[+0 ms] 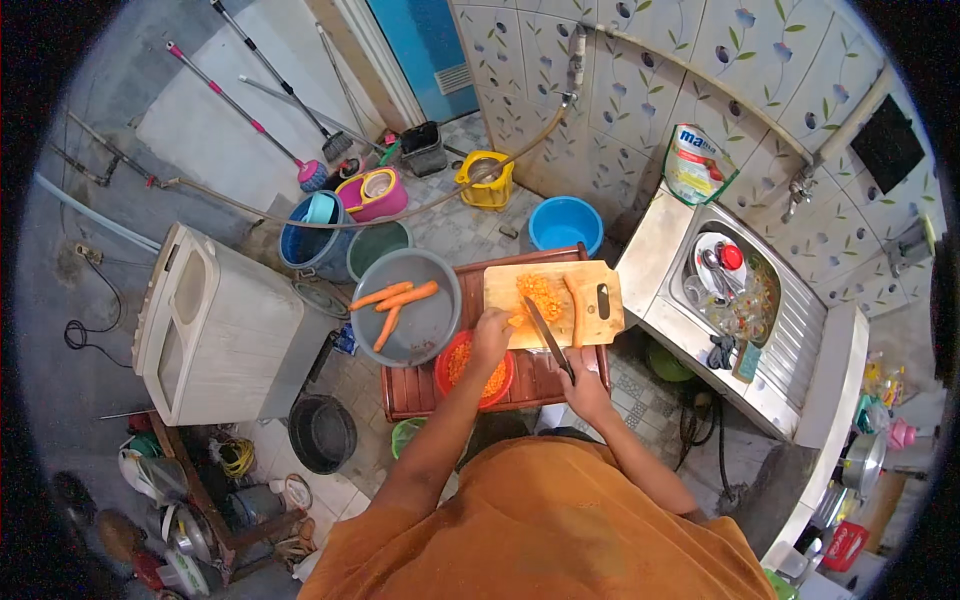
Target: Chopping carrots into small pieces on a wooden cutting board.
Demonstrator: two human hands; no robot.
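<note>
My right hand (587, 395) grips the dark handle of a kitchen knife (551, 334), its blade angled across a wooden cutting board (497, 281). At the board's left edge, my left hand (491, 336) pinches a small piece of carrot (515, 320) at its fingertips. Diced carrot (536, 289) lies heaped around the knife tip. Right of the heap rests a long cut length of carrot (576, 309), beside the board's handle slot. Below my left forearm sits a red bowl (442, 381) holding more diced carrot (493, 384); the forearm hides part of it.
The board lies on a reddish-brown wooden table (540, 379). A grey basin (420, 349) with several whole carrots (409, 296) overlaps its left side. Right stands a steel sink (776, 300) with dishes; a blue basin (566, 225) sits behind. A washing machine (217, 330) stands left.
</note>
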